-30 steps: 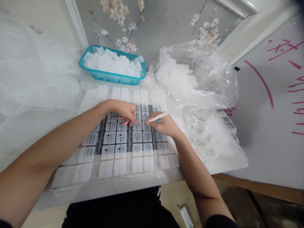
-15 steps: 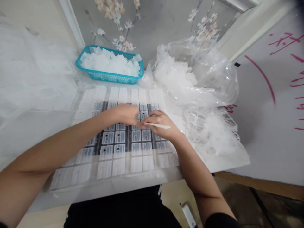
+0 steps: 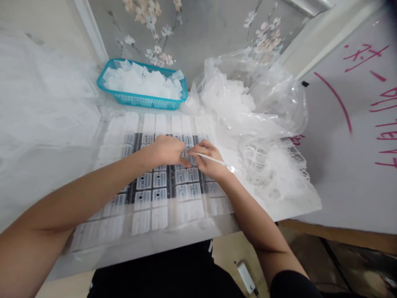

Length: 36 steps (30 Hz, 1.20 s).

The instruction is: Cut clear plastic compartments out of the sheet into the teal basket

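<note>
A sheet of clear moulded plastic boxes [image 3: 144, 194] in rows lies over a dark surface on the table; several boxes have a small black dot. Above its middle, my left hand [image 3: 169, 151] has its fingers bent down and the thumb stretched toward my right hand; whatever its fingers hold is hidden. My right hand [image 3: 209, 159] is closed, its fingertips pinching a thin white strip [image 3: 211, 157] that points back over the hand toward the wrist. The fingertips of both hands nearly meet at the boxes right of centre.
Behind the sheet stands a blue basket [image 3: 139, 99] full of small translucent pieces. A clear plastic bag [image 3: 279, 95] of white pieces is at the back right, above a pile of thin white strips [image 3: 273, 174]. Translucent sheets [image 3: 46, 95] fill the left; a whiteboard [image 3: 338, 165] stands right.
My right hand and the strip have turned and risen slightly; the strip now looks thinner. My left hand has shifted a little right. The sheet's near part sits slightly farther right in view.
</note>
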{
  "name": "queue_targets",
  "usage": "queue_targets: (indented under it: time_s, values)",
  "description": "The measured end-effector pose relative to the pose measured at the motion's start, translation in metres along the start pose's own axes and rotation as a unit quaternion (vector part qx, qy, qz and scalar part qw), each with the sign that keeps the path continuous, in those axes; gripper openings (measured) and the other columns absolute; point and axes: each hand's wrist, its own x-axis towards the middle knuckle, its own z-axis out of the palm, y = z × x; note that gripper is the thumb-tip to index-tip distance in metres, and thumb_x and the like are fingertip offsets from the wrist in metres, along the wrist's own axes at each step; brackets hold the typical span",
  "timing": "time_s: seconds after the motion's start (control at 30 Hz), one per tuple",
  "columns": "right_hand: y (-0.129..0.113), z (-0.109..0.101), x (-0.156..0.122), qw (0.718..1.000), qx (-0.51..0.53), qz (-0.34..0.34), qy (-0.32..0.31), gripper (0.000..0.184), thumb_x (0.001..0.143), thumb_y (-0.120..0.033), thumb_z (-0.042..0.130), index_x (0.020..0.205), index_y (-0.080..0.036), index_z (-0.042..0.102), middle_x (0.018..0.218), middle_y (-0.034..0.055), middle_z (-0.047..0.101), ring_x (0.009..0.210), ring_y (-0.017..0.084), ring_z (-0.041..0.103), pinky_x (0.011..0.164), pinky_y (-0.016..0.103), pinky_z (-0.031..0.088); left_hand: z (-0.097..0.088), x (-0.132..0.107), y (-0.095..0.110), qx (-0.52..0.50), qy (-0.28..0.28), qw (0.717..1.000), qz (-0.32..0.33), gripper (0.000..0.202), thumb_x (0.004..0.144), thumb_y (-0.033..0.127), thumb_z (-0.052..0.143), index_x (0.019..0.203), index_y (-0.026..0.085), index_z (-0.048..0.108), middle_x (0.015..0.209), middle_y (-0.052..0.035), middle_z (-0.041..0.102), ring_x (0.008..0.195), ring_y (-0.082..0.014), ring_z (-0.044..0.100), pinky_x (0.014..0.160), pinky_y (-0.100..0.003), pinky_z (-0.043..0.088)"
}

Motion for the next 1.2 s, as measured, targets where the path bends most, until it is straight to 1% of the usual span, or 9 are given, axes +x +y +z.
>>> queue_targets:
  time_s: [0.17, 0.3, 0.37, 0.47, 0.57, 0.63, 0.8, 1.03, 1.2]
  values:
    - [-0.008, 0.002, 0.003, 0.996, 0.01, 0.067, 0.065, 0.026, 0.095, -0.02, 0.046, 0.085, -0.023, 0.069, 0.084, 0.001, 0.074, 0.079, 0.02, 0.06, 0.075, 0.035, 0.051, -0.006, 0.001, 0.0, 0.015, -0.049, 0.998, -0.033, 0.061, 0.068, 0.076, 0.056, 0.057, 0.017, 0.066, 0.049, -0.0063, 0.06, 0.062, -0.0228, 0.063, 0.075, -0.034, 0.045]
    - [-0.009, -0.021, 0.012, 0.966, 0.037, 0.142, 0.212, 0.018, 0.093, -0.024, 0.054, 0.089, -0.024, 0.071, 0.088, 0.0028, 0.073, 0.087, 0.02, 0.065, 0.082, 0.037, 0.053, -0.003, 0.004, -0.006, -0.012, -0.039, 0.999, -0.012, 0.068, 0.065, 0.082, 0.054, 0.051, 0.016, 0.063, 0.054, -0.0085, 0.063, 0.057, -0.0213, 0.06, 0.072, -0.035, 0.045]
    - [-0.016, -0.035, 0.015, 0.946, 0.106, 0.18, 0.248, 0.012, 0.091, -0.029, 0.06, 0.091, -0.023, 0.071, 0.093, 0.0037, 0.073, 0.092, 0.021, 0.067, 0.084, 0.038, 0.053, -0.002, 0.006, -0.013, -0.043, -0.051, 0.998, 0.008, 0.069, 0.063, 0.082, 0.057, 0.053, 0.015, 0.065, 0.055, -0.0089, 0.063, 0.055, -0.0205, 0.059, 0.068, -0.034, 0.045]
    - [-0.034, -0.04, 0.007, 0.932, 0.231, 0.217, 0.178, 0.011, 0.086, -0.033, 0.068, 0.089, -0.023, 0.072, 0.091, 0.0039, 0.075, 0.089, 0.02, 0.069, 0.08, 0.036, 0.055, -0.006, 0.009, -0.032, -0.126, -0.118, 0.981, 0.084, 0.063, 0.064, 0.077, 0.062, 0.06, 0.015, 0.07, 0.056, -0.0073, 0.062, 0.052, -0.0164, 0.054, 0.059, -0.029, 0.041]
    - [-0.052, -0.024, -0.015, 0.919, 0.285, 0.255, 0.093, 0.014, 0.083, -0.036, 0.072, 0.086, -0.022, 0.073, 0.09, 0.005, 0.076, 0.088, 0.021, 0.07, 0.08, 0.037, 0.055, -0.013, 0.01, -0.05, -0.186, -0.197, 0.949, 0.159, 0.051, 0.065, 0.067, 0.069, 0.074, 0.017, 0.075, 0.058, -0.0039, 0.062, 0.051, -0.0127, 0.048, 0.051, -0.025, 0.035]
    - [-0.058, -0.008, -0.03, 0.911, 0.297, 0.274, 0.078, 0.016, 0.081, -0.038, 0.073, 0.083, -0.022, 0.074, 0.091, 0.006, 0.076, 0.094, 0.023, 0.07, 0.087, 0.041, 0.055, -0.016, 0.008, -0.055, -0.187, -0.213, 0.942, 0.178, 0.046, 0.063, 0.062, 0.074, 0.08, 0.019, 0.076, 0.06, -0.0023, 0.062, 0.053, -0.0125, 0.048, 0.052, -0.025, 0.035]
    - [-0.058, 0.014, -0.046, 0.913, 0.285, 0.275, 0.096, 0.016, 0.081, -0.04, 0.072, 0.084, -0.024, 0.075, 0.095, 0.0066, 0.077, 0.109, 0.026, 0.066, 0.097, 0.048, 0.051, -0.017, 0.003, -0.047, -0.119, -0.202, 0.957, 0.171, 0.049, 0.06, 0.062, 0.074, 0.084, 0.019, 0.076, 0.067, -0.003, 0.067, 0.06, -0.0144, 0.054, 0.057, -0.024, 0.039]
    - [-0.056, 0.019, -0.043, 0.929, 0.253, 0.257, 0.082, 0.015, 0.081, -0.039, 0.073, 0.084, -0.025, 0.074, 0.098, 0.0063, 0.076, 0.11, 0.025, 0.065, 0.097, 0.046, 0.051, -0.014, -0.007, -0.039, -0.072, -0.169, 0.969, 0.164, 0.057, 0.054, 0.065, 0.076, 0.087, 0.019, 0.075, 0.078, -0.0043, 0.07, 0.067, -0.0171, 0.058, 0.059, -0.025, 0.037]
    - [-0.057, 0.02, -0.044, 0.931, 0.248, 0.254, 0.081, 0.015, 0.081, -0.039, 0.073, 0.085, -0.025, 0.075, 0.099, 0.0064, 0.076, 0.109, 0.025, 0.065, 0.099, 0.046, 0.05, -0.003, -0.024, -0.039, -0.021, -0.105, 0.983, 0.147, 0.073, 0.053, 0.076, 0.071, 0.1, 0.02, 0.069, 0.088, -0.0058, 0.07, 0.072, -0.0188, 0.06, 0.06, -0.025, 0.036]
